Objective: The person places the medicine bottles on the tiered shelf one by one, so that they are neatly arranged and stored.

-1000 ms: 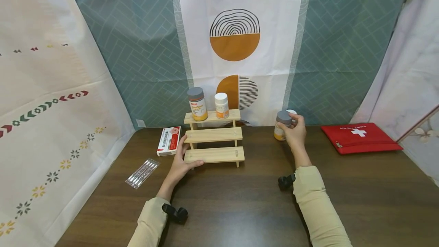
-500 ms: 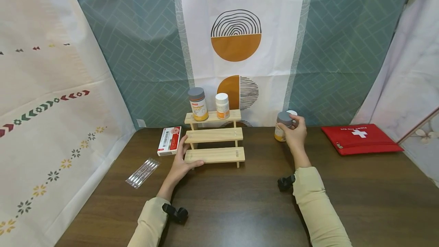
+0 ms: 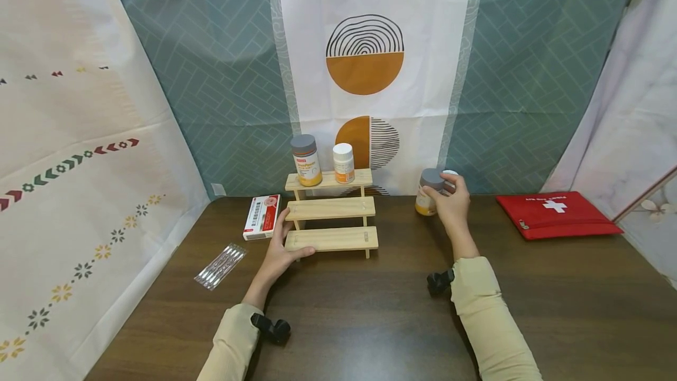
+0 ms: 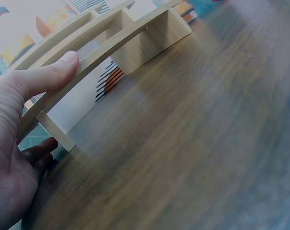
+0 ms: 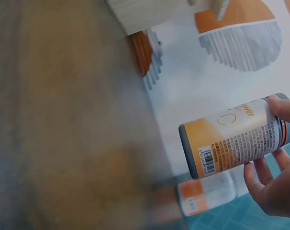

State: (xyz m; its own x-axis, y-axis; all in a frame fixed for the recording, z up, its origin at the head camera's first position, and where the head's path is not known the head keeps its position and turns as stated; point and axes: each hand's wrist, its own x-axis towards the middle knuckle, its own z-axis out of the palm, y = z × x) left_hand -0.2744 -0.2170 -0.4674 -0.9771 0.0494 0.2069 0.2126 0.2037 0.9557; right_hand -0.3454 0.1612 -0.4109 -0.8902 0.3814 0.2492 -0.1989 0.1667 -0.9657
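1. On the near left part of the table (image 3: 338,322), a shiny packet of sticks (image 3: 220,266) is lying flat, away from both hands.
2. Just past it, the left hand (image 3: 277,251) is gripping the wooden stand (image 3: 338,240), with its thumb resting on the lowest step. A hard pull could make the stand slide or tip.
3. Next to those fingers, a small box (image 3: 261,217) is lying flat. A bump could be enough to push it.
4. Over to the right, the right hand (image 3: 456,204) is pinching a gray-topped jar (image 5: 233,139) near its lid. The jar seems to be hanging just above the table, right of the stand. If smooth sides are slipping, it could drop.
5. Close behind, a white-capped bottle (image 5: 207,194) is standing, partly hidden. Brushing fingers could knock it over.
6. Up on the top step, a big jar (image 3: 308,169) and a little bottle (image 3: 344,166) are standing. A shaking stand could make both fall.
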